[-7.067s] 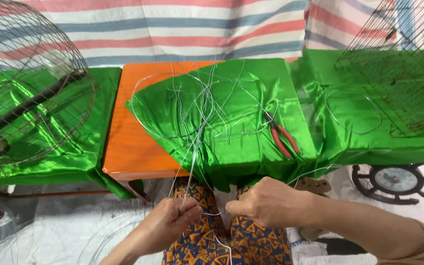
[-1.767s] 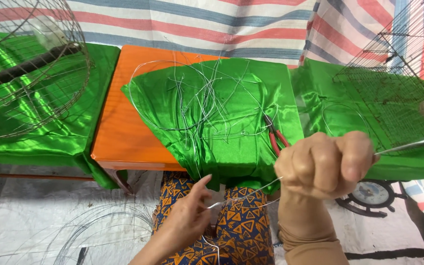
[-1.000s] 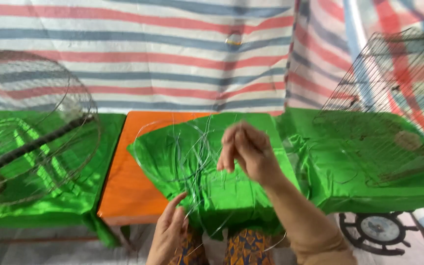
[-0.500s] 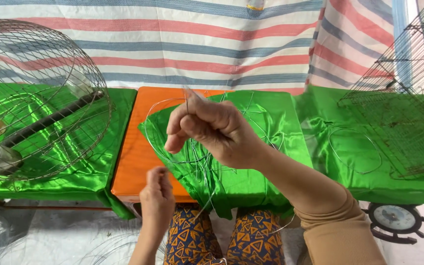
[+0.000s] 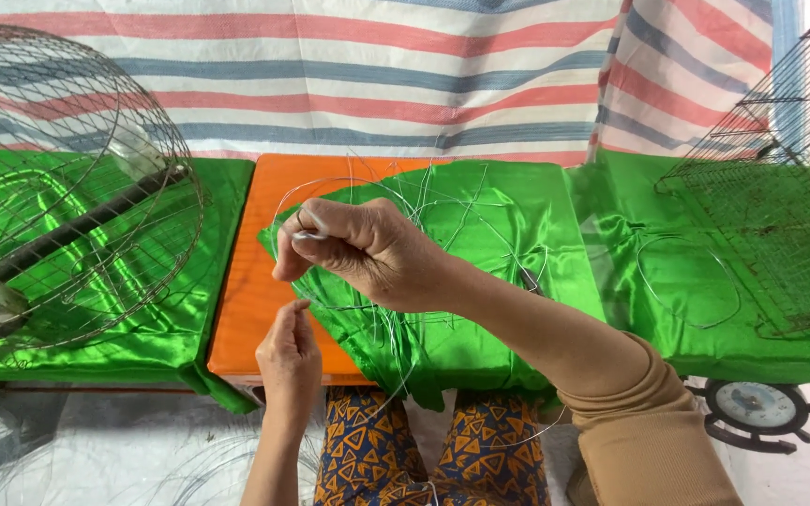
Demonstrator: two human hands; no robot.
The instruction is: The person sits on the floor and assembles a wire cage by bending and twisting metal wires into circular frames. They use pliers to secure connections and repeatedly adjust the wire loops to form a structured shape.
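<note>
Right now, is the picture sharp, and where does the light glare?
In the head view, light is soft and even; glare streaks the shiny green cloth, strongest on the left. The right hand and left hand look sharp, while the thin wire is hard to trace.

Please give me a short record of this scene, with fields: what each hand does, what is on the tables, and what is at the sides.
right hand: raised over the table, fingers pinching a thin wire
left hand: lower, at the table's near edge, fingertips together as if on the wire
centre: orange table with green cloth and loose wires
left side: round wire cage on green cloth
right side: wire ring, square mesh cage
</note>
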